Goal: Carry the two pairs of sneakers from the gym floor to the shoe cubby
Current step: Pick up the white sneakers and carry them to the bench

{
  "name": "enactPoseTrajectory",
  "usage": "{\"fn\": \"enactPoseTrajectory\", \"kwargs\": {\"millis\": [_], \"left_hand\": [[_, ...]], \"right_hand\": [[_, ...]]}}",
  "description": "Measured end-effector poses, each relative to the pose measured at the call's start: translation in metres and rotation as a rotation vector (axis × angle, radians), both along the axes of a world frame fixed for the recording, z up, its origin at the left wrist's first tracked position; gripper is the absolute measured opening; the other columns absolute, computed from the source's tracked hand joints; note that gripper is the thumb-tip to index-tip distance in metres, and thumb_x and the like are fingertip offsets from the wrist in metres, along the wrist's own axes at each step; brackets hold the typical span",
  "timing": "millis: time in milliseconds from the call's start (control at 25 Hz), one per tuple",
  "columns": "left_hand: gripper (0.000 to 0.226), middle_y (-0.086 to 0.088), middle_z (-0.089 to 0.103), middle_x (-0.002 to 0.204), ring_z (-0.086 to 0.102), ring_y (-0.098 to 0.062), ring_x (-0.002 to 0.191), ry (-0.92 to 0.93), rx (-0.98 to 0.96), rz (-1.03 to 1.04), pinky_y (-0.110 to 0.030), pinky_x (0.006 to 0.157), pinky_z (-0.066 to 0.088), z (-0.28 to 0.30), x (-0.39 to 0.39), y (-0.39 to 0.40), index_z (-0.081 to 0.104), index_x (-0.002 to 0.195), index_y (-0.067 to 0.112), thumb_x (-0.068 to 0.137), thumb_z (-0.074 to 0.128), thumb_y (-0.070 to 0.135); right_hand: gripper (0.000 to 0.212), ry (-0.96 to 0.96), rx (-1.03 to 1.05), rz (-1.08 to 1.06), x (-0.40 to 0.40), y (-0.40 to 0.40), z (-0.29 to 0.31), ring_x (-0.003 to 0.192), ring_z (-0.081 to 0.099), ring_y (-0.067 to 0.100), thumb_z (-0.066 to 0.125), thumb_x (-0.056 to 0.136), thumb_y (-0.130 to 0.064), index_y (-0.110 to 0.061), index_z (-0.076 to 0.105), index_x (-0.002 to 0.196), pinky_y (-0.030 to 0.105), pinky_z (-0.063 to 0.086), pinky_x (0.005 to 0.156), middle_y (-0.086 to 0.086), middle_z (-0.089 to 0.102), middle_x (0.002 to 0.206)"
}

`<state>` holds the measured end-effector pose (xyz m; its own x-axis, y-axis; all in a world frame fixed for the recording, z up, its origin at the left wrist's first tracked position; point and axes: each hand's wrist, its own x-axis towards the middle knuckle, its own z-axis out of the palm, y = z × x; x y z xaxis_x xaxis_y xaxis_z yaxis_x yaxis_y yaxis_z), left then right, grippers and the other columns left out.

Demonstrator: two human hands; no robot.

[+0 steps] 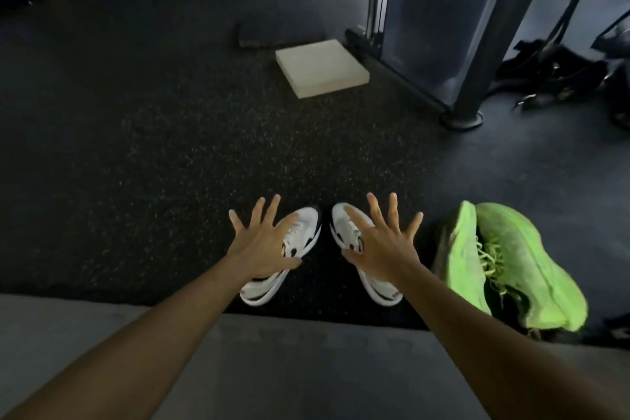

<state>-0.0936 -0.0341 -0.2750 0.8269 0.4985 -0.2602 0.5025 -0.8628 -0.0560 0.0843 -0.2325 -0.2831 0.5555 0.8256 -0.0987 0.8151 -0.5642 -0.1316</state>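
Two bare hands reach forward over the dark speckled rubber gym floor [153, 133], both with fingers spread wide and nothing held, so neither grip has closed on anything. Under the left hand [264, 245] lies the left white sneaker with black trim [300, 232], its toe pointing away and its heel showing below the wrist. Under the right hand [383, 242] lies the matching right white sneaker [344, 225], just beside the first with a narrow strip of floor between them. Whether the palms touch the shoes cannot be told. Off to the right of the right hand sits the pair of bright lime-green knit sneakers [511, 262], pressed against each other and tipped on their sides. Well beyond both hands rests a pale square foam pad [322, 66], near the grey metal base of a gym machine [462, 118]. Close to the camera runs a grey flat ledge [289, 368].
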Motion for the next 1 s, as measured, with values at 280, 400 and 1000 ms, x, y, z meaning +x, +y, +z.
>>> {"fn": "enactPoseTrajectory", "kwargs": {"millis": [280, 400, 1000], "left_hand": [[0.108, 0.011, -0.026, 0.163, -0.007, -0.04, 0.147, 0.013, 0.006, -0.041, -0.079, 0.097, 0.034, -0.066, -0.042, -0.013, -0.014, 0.151, 0.054, 0.078, 0.063, 0.073], [0.101, 0.011, -0.019, 0.164, 0.01, -0.039, 0.144, -0.036, -0.048, -0.013, -0.064, 0.097, 0.046, -0.064, -0.038, -0.006, 0.0, 0.154, 0.051, 0.081, 0.069, 0.058], [0.094, -0.007, -0.009, 0.165, 0.017, -0.049, 0.136, -0.125, -0.082, 0.343, -0.073, 0.087, 0.045, -0.068, 0.03, -0.082, 0.009, 0.153, 0.034, 0.084, 0.072, 0.043]], "right_hand": [[0.094, -0.116, -0.181, 0.015, -0.039, -0.038, -0.07, 0.147, -0.015, 0.052, 0.058, 0.084, -0.066, -0.045, 0.003, 0.157, 0.084, 0.018, 0.102, 0.006, -0.01, 0.167], [0.09, 0.004, -0.142, -0.049, -0.02, -0.03, -0.06, 0.147, 0.004, 0.054, 0.061, 0.089, -0.056, -0.05, 0.0, 0.154, 0.076, 0.032, 0.101, 0.003, -0.012, 0.166], [0.082, -0.073, -0.089, -0.298, -0.059, 0.004, -0.063, 0.132, 0.032, 0.048, 0.052, 0.09, -0.055, -0.046, 0.001, 0.154, 0.081, 0.014, 0.101, 0.009, 0.008, 0.166]]}}
